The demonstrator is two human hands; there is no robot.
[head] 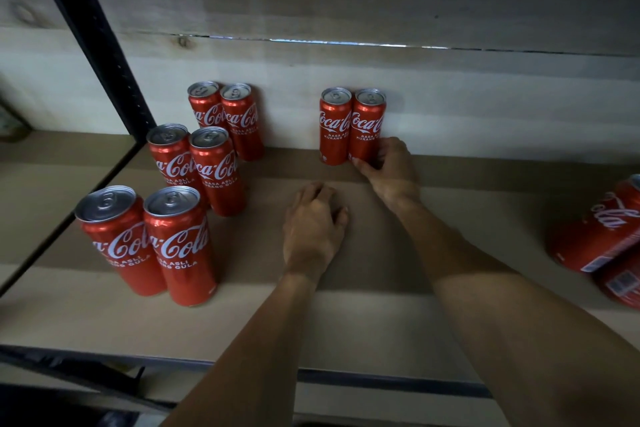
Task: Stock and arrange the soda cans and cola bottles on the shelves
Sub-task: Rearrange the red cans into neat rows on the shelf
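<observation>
- As it stretches far back, my right hand [388, 166] grips a slim red metal cola can [367, 125].
- My left hand [313, 225] rests loosely curled, empty, on the tan board shelf [346, 322].

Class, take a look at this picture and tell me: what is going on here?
A person is stocking red cola cans on a shelf. The right hand grips the back can, which stands beside its twin at the wall. The left hand rests on the shelf and holds nothing. On the left six cans stand in pairs; more cans sit at the right edge, partly out of view.
</observation>
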